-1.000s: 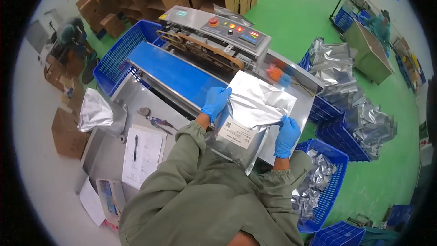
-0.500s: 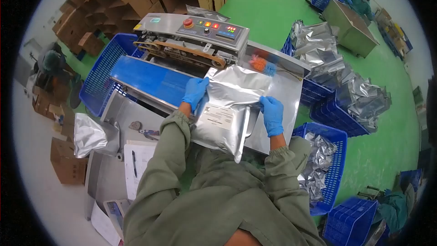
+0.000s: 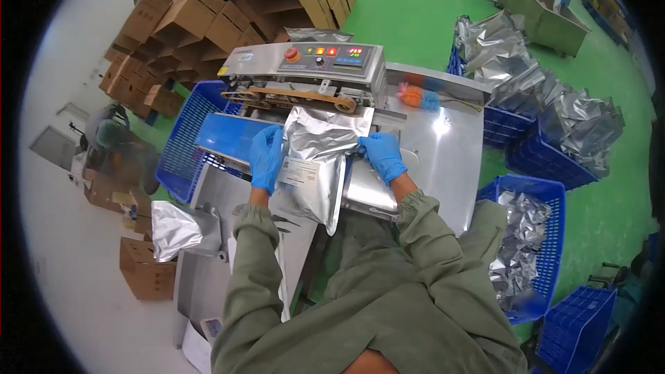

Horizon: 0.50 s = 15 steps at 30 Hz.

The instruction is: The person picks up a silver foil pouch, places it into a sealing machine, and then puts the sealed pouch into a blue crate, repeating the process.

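Observation:
A filled silver foil pouch (image 3: 315,194) with a white printed label hangs in front of the bag sealing machine (image 3: 312,68). Its flat upper end lies against the machine's front, just below the brown belt (image 3: 298,95). My gloved left hand (image 3: 265,159) is closed on the pouch's left edge. On the right edge, my gloved right hand (image 3: 383,157) pinches the foil between thumb and fingers. The blue conveyor belt (image 3: 232,136) runs left of my left hand. Below my right hand is a metal platform (image 3: 370,187).
An orange and blue brush (image 3: 418,97) rests on the steel table (image 3: 450,145). Blue baskets (image 3: 551,235) with foil pouches stand on the right. Another silver pouch (image 3: 183,230) sits at the left. Cardboard boxes (image 3: 187,21) are stacked behind. Other people work farther off.
Both hands have carried the pouch leftward along the machine, bringing its upper end against the front under the belt. The camera view has shifted too.

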### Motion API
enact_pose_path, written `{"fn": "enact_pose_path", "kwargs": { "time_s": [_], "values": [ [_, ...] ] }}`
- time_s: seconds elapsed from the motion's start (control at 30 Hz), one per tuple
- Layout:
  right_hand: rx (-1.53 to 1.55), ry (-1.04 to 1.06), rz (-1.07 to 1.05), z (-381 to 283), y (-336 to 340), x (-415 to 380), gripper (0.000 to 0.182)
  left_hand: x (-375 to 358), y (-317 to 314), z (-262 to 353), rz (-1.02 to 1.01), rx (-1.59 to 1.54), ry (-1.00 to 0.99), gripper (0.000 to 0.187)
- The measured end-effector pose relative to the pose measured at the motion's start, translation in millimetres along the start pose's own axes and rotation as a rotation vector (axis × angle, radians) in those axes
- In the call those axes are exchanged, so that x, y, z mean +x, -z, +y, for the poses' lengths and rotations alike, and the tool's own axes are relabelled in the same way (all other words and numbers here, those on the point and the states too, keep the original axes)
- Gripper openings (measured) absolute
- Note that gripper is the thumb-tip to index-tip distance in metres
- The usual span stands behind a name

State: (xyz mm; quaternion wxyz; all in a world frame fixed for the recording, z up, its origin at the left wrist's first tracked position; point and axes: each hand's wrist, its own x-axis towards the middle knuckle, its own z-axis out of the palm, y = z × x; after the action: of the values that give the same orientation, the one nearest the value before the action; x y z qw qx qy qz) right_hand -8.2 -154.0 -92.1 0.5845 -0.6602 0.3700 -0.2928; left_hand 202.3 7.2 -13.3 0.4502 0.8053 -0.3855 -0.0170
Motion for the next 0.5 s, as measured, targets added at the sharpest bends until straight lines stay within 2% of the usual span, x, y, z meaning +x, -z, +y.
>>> {"fn": "enact_pose_path", "kwargs": {
  "time_s": [0.03, 0.1, 0.13, 0.17, 0.2, 0.23, 0.27, 0.3, 0.4, 0.47, 0.5],
  "values": [
    [0.021, -0.002, 0.001, -0.9, -9.9, 4.0, 0.025, -9.1, 10.3, 14.9, 0.017, -0.067, -0.013, 0.029],
    [-0.775, 0.666, 0.099, 7.1, -25.5, 15.4, 0.025, -31.9, 20.2, 58.1, 0.015, 0.015, -0.128, 0.023],
    [-0.598, 0.436, 0.056, 17.9, -46.2, 27.5, 0.023, -42.2, 20.0, 73.2, -0.041, -0.034, -0.117, 0.024],
    [-0.912, 0.544, 0.005, 3.6, -50.7, 24.9, 0.019, -52.3, 15.9, 85.7, -0.13, -0.095, -0.107, 0.024],
    [-0.944, 0.594, 0.019, 3.1, -54.3, 20.4, 0.018, -64.5, 11.4, 98.7, -0.177, -0.113, -0.143, 0.023],
    [-0.734, 0.484, -0.04, -0.7, -48.3, 11.2, 0.017, -74.6, 6.2, 108.0, -0.242, -0.139, -0.175, 0.023],
    [-0.436, 0.393, -0.008, 19.9, -60.3, 16.1, 0.02, -84.0, -3.7, 114.9, -0.302, -0.145, -0.193, 0.023],
    [-0.166, 0.278, -0.013, -18.5, -7.1, -28.8, 0.023, -98.6, -13.6, 132.5, -0.329, -0.166, -0.151, 0.023],
    [0.04, 0.077, 0.062, -26.4, 111.4, -118.0, 0.021, -124.2, -39.9, 146.4, -0.413, -0.175, -0.154, 0.024],
    [0.026, 0.055, 0.605, 77.6, 226.3, -183.3, 0.014, -120.2, -58.0, 130.5, -0.536, -0.117, -0.174, 0.025],
    [-0.255, -0.036, 0.772, 122.3, 269.5, -223.3, 0.015, -122.9, -65.4, 136.3, -0.547, -0.12, -0.206, 0.026]
  ]
}}
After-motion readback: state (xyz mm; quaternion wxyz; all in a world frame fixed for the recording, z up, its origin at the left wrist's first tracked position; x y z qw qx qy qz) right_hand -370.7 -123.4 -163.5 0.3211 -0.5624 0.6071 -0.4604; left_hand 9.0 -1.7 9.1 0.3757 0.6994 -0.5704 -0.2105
